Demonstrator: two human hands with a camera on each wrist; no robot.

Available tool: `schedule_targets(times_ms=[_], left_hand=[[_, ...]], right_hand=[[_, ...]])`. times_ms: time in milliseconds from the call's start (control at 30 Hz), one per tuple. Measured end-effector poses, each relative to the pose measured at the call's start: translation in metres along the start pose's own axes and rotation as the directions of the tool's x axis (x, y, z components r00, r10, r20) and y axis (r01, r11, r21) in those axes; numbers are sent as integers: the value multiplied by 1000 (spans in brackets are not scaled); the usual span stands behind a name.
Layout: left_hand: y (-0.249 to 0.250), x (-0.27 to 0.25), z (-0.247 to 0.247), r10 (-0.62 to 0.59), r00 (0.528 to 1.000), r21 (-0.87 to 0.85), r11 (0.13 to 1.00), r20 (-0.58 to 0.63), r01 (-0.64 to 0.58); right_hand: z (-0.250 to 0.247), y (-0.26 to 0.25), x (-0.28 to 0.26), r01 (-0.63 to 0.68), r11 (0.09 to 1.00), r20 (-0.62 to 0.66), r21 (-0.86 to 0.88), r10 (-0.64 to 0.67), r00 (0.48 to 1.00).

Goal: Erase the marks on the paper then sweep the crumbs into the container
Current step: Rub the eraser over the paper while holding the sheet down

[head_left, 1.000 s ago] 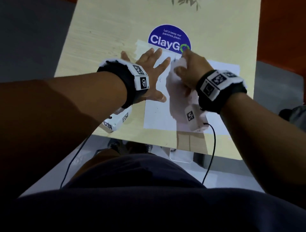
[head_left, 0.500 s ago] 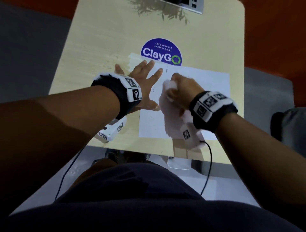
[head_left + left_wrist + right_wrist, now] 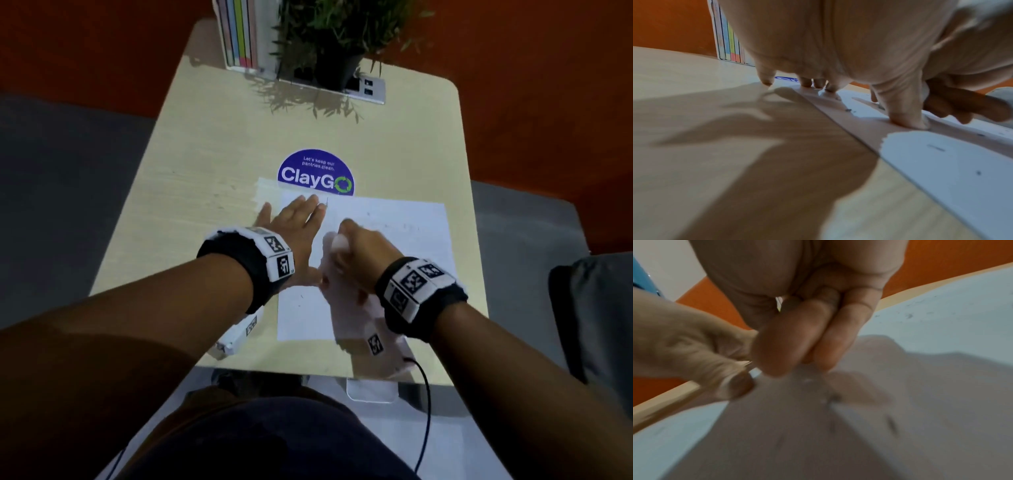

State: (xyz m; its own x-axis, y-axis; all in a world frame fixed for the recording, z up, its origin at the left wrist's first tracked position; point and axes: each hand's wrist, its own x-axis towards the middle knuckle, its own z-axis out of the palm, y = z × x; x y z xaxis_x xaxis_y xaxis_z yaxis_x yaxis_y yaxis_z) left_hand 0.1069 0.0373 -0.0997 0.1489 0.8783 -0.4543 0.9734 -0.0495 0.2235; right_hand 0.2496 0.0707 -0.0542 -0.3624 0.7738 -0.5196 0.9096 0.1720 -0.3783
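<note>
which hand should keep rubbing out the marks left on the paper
Right. The right hand already pinches the eraser over the paper, near the faint marks. The left hand lies flat, pinning the sheet's left edge.

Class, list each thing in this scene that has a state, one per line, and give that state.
Paper: flat on the table, faint marks and crumbs on it.
Left hand: fingers spread, pressing the paper's left edge.
Right hand: curled round a white eraser, on the paper.
Potted plant: upright at the far edge.

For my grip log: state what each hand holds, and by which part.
Right hand: curled around a small white object, seemingly an eraser. Left hand: holds nothing, flat on paper.
</note>
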Motion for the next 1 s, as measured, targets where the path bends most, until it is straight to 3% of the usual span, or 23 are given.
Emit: schedule_targets(times_ms=[200, 367, 500, 667, 833, 1000], left_hand=[[1, -1, -2, -13, 999, -24, 1000, 41, 14], [1, -2, -5, 5, 999, -32, 999, 47, -4], [-3, -2, -2, 31, 999, -34, 999, 24, -30], [-2, 1, 0, 10, 1000, -7, 1000, 22, -10], [-3, 3, 3, 8, 1000, -28, 1000, 9, -8], [-2, 6, 3, 5, 1000, 2, 1000, 20, -5]], right_hand=[[-24, -3, 29, -12, 1000, -80, 7, 13, 997], [-8, -1, 3, -18, 1000, 25, -2, 18, 1000], [-24, -3, 28, -14, 1000, -74, 5, 14, 997], [-4, 2, -1, -11, 1000, 23, -18, 11, 1000], [-19, -1, 21, -16, 999, -73, 30, 18, 997], [-14, -1, 7, -46, 999, 20, 0, 46, 999]])
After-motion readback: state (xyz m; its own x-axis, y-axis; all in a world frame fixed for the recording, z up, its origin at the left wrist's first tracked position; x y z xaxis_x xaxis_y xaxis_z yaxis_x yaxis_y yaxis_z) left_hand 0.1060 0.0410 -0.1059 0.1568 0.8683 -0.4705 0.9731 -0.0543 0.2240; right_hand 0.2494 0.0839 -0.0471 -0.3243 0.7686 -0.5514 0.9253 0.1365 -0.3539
